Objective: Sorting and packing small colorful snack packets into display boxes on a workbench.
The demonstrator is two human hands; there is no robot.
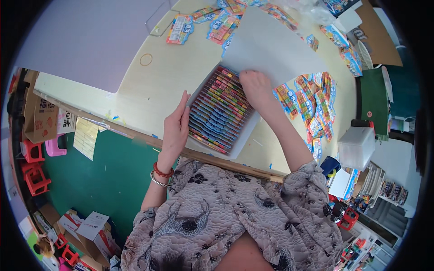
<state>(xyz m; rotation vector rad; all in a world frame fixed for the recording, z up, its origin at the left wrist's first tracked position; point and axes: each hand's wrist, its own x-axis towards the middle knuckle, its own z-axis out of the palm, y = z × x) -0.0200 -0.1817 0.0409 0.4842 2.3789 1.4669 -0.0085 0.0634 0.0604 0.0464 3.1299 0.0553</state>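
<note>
A white cardboard box (197,93) lies near the table's front edge, its wide lid (275,45) folded back on the far side. Flat, colourful packs (217,113) stand tightly in a row inside it, apparently candy blister packs. My left hand (175,128) rests along the box's left side with fingers stretched out. At the far right end of the row is my right hand (256,89), its fingers curled down against the packs. Those fingertips are hidden, so whether they pinch a pack cannot be seen.
Loose packs lie piled right of the box (316,106) and along the far side (224,27). A rubber band (146,59) lies on the table (140,90), near a large grey-violet sheet (86,40). A translucent bin (357,147) stands right. Red stools (36,178) and cartons (92,230) stand left.
</note>
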